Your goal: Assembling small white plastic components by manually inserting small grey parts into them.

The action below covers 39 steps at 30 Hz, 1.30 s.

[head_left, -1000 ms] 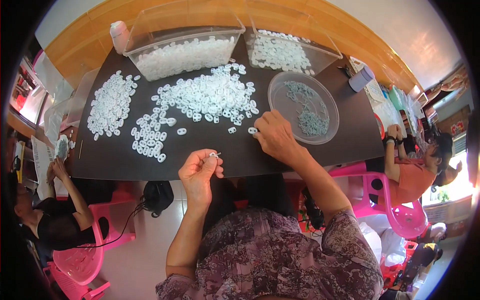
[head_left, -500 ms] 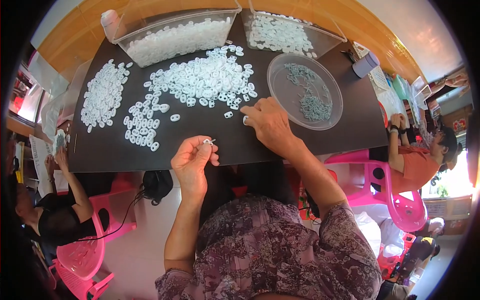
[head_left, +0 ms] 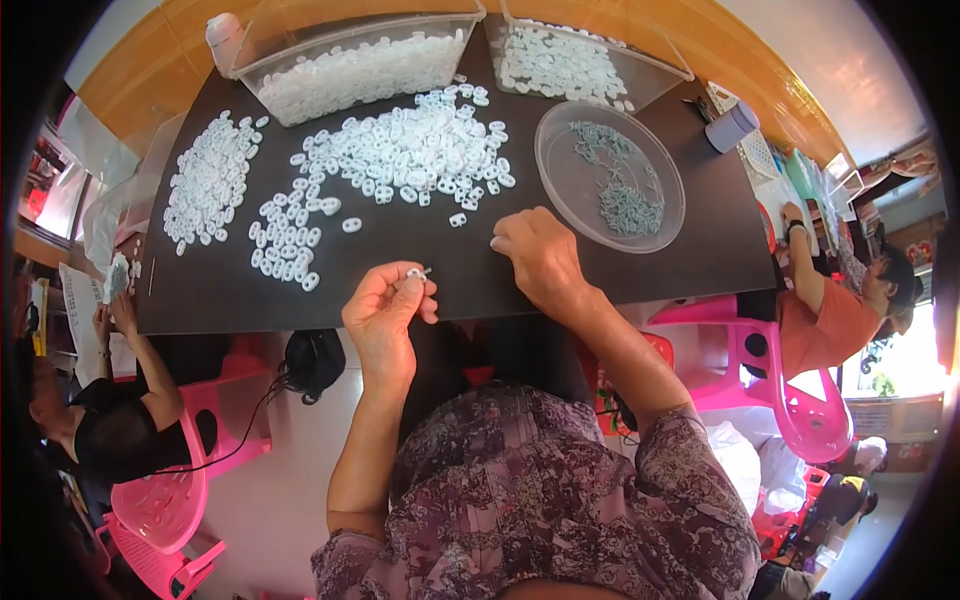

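Pinched in my left hand [head_left: 385, 310] is a small white two-holed plastic piece [head_left: 416, 273], with a thin grey screw-like pin [head_left: 428, 270] sticking out beside it. My right hand [head_left: 540, 255] hovers over the table between the white pile and the round tray, fingers curled together. A bit of white shows at its fingertips, apparently another white piece, mostly hidden. Ahead of both hands lies a large heap of white two-holed pieces [head_left: 410, 150]. One loose piece [head_left: 458, 219] lies just left of my right hand.
A clear round tray [head_left: 560, 205] holds grey-green pins [head_left: 630, 210]. Two clear bins [head_left: 375, 55] [head_left: 590, 65] of white pieces stand at the back. More pieces [head_left: 212, 180] lie at left. A lidded cup [head_left: 733, 127] is at right. People sit at both sides by pink chairs [head_left: 815, 415].
My right hand has drawn back slightly to the right, away from the edge of the heap. My left hand keeps its pinch in nearly the same place.
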### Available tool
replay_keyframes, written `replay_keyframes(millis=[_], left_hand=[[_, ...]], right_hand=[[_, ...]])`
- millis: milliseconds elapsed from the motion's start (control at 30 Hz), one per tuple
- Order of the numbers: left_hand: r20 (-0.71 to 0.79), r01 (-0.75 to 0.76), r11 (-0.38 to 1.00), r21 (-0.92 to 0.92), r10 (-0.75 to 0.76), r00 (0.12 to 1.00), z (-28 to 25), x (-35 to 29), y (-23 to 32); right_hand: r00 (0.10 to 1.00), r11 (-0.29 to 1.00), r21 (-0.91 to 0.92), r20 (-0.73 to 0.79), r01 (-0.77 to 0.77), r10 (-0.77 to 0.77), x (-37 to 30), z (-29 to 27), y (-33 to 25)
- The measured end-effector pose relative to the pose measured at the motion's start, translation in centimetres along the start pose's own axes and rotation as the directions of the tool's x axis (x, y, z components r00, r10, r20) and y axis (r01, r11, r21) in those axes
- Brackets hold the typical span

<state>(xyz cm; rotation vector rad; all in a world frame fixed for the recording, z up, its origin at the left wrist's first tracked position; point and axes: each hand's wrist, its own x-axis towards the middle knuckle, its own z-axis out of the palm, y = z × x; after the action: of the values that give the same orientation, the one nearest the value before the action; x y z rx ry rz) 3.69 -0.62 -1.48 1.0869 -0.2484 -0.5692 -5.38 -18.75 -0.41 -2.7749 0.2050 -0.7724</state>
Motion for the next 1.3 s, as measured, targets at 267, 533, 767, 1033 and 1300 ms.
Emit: replay_keyframes(millis=[267,533,767,1033,1300], left_hand=[[0.016,0.013,0.999,-0.038,-0.013,1.000,3.3,-1.1,1.0],[0.002,-0.075,0.994,-0.079,0.075,0.997,4.0,-2.0,0.6],[0.012,-0.079,0.993,-0.087,0.080,0.997,4.1,-2.5,0.6],[0.018,-0.052,0.994,-0.097,0.054,0.998,4.0,-2.8,0.4],[-0.002,-0.037,0.999,-0.022,0.037,0.999,3.8,-3.0,0.4]], right_hand=[[0.956,0.815,0.538,-0.057,-0.213,0.288,-0.7,-1.3,-4.5],[0.931,0.500,0.832,0.051,-0.239,0.361,-1.7,-0.8,-5.6],[0.869,0.272,0.914,0.146,-0.302,0.473,-2.4,-1.1,-6.5],[0.842,0.155,0.909,0.280,-0.387,0.461,-2.3,-2.2,-6.0],[0.795,0.005,0.914,0.350,-0.405,0.495,-1.8,-2.2,-5.1]])
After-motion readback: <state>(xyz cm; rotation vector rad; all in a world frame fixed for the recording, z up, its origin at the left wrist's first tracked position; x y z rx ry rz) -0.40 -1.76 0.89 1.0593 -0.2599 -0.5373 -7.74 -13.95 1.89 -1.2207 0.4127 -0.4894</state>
